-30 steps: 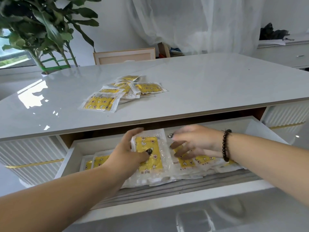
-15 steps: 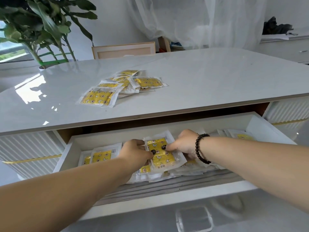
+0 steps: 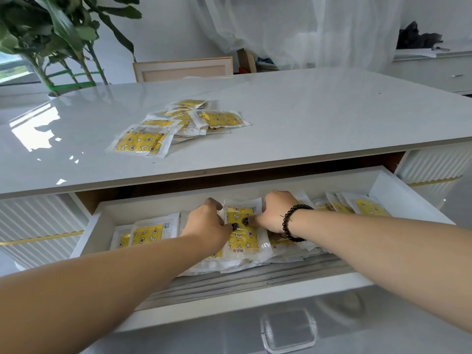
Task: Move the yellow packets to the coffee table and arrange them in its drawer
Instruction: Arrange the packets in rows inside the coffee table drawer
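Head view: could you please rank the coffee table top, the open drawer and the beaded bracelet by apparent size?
1. coffee table top, largest.
2. open drawer, although nearer the camera.
3. beaded bracelet, smallest by far.

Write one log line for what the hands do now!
left hand + right hand: pinching packet | place: open drawer | tabletop pile: waiting
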The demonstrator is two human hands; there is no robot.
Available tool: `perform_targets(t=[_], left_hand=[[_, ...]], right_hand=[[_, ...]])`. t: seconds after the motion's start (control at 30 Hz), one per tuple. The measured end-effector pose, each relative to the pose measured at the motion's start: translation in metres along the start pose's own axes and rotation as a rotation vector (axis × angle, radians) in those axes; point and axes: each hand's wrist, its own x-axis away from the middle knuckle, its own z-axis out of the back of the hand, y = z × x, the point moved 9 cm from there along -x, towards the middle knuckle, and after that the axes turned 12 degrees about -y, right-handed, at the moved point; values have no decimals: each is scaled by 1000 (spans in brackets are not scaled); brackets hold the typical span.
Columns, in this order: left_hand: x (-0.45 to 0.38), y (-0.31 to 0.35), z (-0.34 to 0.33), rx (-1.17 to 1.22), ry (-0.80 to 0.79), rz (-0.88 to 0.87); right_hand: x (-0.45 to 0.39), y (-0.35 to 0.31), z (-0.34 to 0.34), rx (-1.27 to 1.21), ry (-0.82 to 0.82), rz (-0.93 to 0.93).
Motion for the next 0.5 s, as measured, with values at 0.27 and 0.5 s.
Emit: perform_targets(t=[0.27,0.5], left_hand=[[8,4,16,-30,28,-4],[45,22,50,-88,55,-122]], right_hand=[[21,-17,21,144,104,82],[55,-38,43,208,128,119]])
